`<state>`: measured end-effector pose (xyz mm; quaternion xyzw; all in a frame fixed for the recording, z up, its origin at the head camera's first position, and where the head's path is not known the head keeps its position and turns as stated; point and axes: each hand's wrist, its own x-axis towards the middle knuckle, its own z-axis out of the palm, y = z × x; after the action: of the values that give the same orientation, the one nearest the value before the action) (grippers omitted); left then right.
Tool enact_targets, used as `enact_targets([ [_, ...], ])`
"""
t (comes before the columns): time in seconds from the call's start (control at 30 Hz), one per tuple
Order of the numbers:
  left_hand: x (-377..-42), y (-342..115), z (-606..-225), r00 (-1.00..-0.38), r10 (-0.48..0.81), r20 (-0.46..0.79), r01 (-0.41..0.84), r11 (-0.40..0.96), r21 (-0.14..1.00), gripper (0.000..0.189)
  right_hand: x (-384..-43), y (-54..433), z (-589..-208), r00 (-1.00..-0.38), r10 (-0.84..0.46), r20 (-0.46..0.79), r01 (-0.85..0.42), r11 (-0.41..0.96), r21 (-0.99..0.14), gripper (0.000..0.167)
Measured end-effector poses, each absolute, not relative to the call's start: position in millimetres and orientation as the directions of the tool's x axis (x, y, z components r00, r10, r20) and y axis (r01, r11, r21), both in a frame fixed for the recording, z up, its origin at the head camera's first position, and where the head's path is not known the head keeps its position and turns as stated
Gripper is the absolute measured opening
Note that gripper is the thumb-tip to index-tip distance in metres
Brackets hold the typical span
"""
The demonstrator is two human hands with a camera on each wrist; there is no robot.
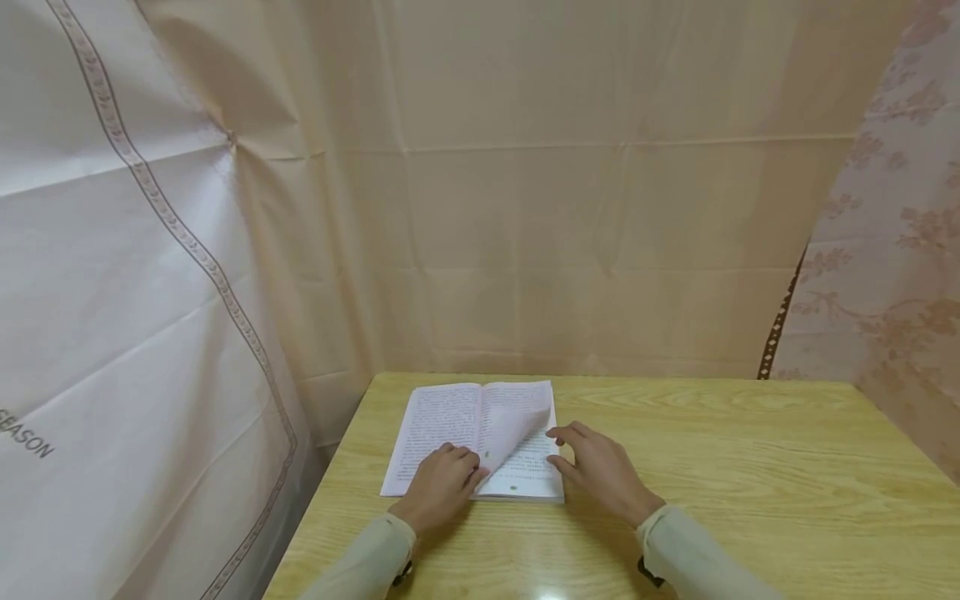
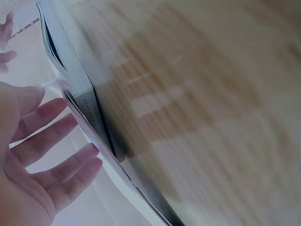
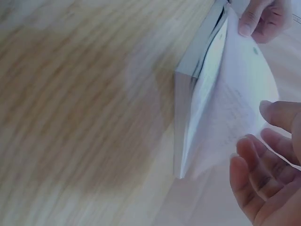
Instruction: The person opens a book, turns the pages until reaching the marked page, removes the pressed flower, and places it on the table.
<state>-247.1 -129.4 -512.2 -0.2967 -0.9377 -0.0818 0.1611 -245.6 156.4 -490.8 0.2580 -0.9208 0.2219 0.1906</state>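
Note:
An open book [image 1: 438,421] lies on the wooden table, with printed text on both sides. My left hand [image 1: 441,482] is at the book's lower middle, thumb and forefinger pinching the corner of a page [image 1: 510,427] that curls over from the right side. In the left wrist view, the other fingers of that left hand [image 2: 51,160] spread beside the book's lower edge. Just off the right edge of the book is my right hand [image 1: 600,467], its fingers loosely bent. The right wrist view shows this right hand [image 3: 273,169] holding nothing, near the lifted page [image 3: 235,103].
The table [image 1: 712,467] has a light wood grain and extends well to the right of the book. A beige cloth [image 1: 525,250] hangs behind it. White sheeting [image 1: 150,333] hangs at the left, and a floral cloth [image 1: 885,292] at the right.

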Motion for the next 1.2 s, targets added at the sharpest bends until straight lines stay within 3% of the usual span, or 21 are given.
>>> enact_targets([
  [0.13,-245.7,-131.0,-511.2,-0.789,0.496,0.363,0.556,0.827,0.078,0.024,-243.3,157.7,-496.4,-0.812,-0.429,0.396,-0.556,0.775,-0.300,0.028],
  [0.37,-242.2,-131.5,-508.4,-0.794,0.442,0.419,0.525,0.845,0.104,0.025,-241.9,159.9,-502.8,-0.784,-0.537,0.312,-0.616,0.736,-0.281,0.026],
  [0.6,-242.2,-132.7,-509.5,-0.697,0.459,0.552,0.581,0.812,0.058,0.023,-239.4,159.8,-505.5,-0.784,-0.561,0.266,-0.618,0.743,-0.257,0.032],
  [0.97,-247.9,-136.8,-513.0,-0.576,0.536,0.617,0.689,0.725,0.013,0.020,-242.9,161.3,-506.9,-0.782,-0.579,0.231,-0.624,0.730,-0.279,0.025],
  [1.2,-246.9,-139.7,-514.6,-0.595,0.561,0.576,0.704,0.709,0.036,0.016,-243.0,162.8,-502.7,-0.766,-0.597,0.237,-0.643,0.703,-0.304,0.010],
])
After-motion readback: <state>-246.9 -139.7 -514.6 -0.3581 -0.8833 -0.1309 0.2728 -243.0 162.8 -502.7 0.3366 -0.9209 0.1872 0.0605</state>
